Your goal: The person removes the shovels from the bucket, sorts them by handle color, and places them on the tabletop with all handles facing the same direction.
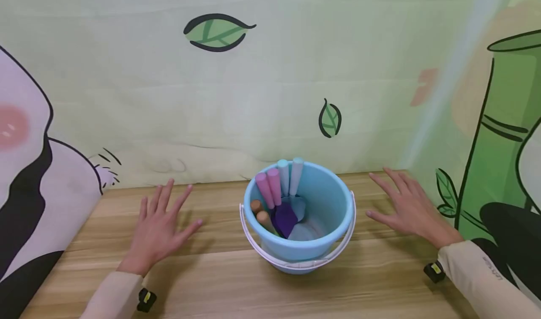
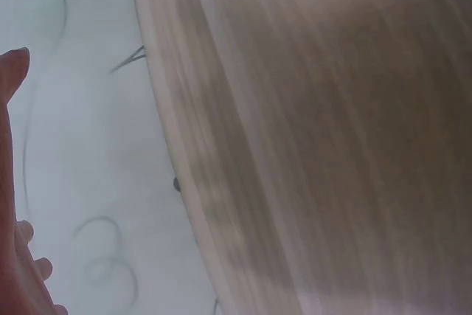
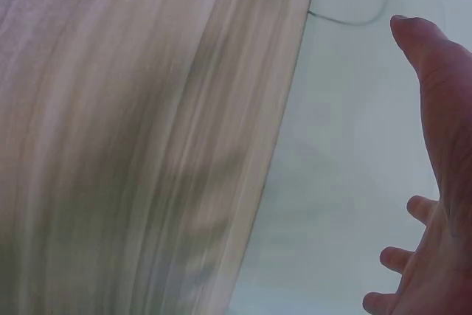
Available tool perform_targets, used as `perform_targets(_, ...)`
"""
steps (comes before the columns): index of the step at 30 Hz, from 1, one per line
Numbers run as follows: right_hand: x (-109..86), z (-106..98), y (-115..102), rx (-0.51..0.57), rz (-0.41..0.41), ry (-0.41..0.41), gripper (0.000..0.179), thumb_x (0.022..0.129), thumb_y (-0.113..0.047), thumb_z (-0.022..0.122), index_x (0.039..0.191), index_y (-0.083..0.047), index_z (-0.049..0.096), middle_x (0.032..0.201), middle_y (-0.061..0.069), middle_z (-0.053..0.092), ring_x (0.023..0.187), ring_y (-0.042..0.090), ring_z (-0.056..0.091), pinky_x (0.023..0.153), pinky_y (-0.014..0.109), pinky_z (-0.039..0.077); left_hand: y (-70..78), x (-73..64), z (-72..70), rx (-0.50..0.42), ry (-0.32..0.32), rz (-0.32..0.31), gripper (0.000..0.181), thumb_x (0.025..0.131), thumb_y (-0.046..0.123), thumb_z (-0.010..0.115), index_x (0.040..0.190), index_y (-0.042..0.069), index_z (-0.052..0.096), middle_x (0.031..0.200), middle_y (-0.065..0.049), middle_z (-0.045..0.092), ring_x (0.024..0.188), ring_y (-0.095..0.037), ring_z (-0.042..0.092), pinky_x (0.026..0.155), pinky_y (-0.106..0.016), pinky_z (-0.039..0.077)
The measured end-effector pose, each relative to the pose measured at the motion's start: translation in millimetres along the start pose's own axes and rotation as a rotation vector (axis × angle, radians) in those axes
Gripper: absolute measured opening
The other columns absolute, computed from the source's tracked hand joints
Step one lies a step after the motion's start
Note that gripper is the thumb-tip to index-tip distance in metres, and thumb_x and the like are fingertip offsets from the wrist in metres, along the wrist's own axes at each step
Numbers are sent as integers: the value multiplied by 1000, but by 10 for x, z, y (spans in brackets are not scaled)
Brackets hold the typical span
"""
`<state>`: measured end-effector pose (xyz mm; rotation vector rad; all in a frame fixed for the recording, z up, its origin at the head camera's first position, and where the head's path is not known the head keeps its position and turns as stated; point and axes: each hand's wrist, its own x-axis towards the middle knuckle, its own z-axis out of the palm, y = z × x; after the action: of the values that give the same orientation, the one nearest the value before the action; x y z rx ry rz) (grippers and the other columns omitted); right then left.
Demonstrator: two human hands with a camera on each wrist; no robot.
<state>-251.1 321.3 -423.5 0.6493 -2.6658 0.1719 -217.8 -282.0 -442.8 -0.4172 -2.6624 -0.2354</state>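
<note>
A light blue bucket (image 1: 310,251) stands upright on the wooden table, its white handle (image 1: 304,264) lowered toward the near side. Inside lean several rod-like handles: two pink ones (image 1: 269,187), two pale blue ones (image 1: 289,175) and two brown ones (image 1: 263,215). Dark purple and grey-blue flat parts (image 1: 285,219) lie lower in the bucket; their kind cannot be told. My left hand (image 1: 158,229) is spread with straight fingers over the table, left of the bucket and apart from it. To the bucket's right, my right hand (image 1: 407,206) is likewise spread, holding nothing.
The wooden table (image 1: 203,281) ends at a pale green cloth backdrop (image 1: 270,89) printed with leaves. Printed bamboo (image 1: 503,136) covers the right side, and a black-and-white printed figure (image 1: 72,192) the left. A small black device (image 1: 146,300) sits at each wrist.
</note>
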Motion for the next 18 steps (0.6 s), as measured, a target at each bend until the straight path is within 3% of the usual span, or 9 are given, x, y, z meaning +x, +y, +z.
perform_targets(10, 38, -88, -62, 87, -3, 9, 94, 83, -55, 80, 161, -25, 34, 163, 19, 28, 139, 52, 36, 98, 77, 35, 56, 4, -71, -29, 20, 16, 88, 92, 63, 62, 164, 31, 24, 171, -15, 7, 153, -48, 12, 116, -72, 8)
perform_targets(18, 34, -127, -102, 141, -2, 16, 94, 83, -51, 82, 160, -26, 35, 163, 18, 29, 139, 51, 37, 94, 77, 38, 171, 9, -87, -99, -16, 14, 91, 93, 61, 64, 165, 31, 19, 171, -14, 7, 148, -52, 23, 112, -73, 20)
